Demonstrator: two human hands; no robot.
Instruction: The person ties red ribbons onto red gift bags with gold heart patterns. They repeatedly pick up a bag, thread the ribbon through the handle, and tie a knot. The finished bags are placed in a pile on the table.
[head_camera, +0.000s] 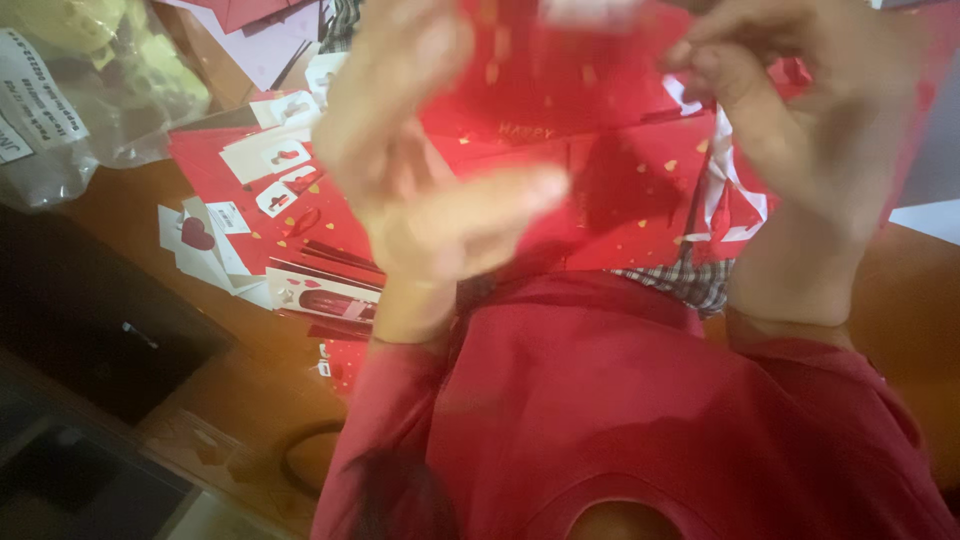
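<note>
Two hands are working a red paper piece with gold specks (600, 150), lifted close to the camera, seemingly so its edges can be handled. The left hand (420, 170) is blurring in front of it, its fingers (490, 205) spread loose and touching its near face; whether they are gripping I cannot tell. Beyond them, red and white heart cards (270, 190) are lying piled on the tabletop (130, 210). The right hand (800, 130) is pinching the paper's upper edge, which the frame is cutting off.
</note>
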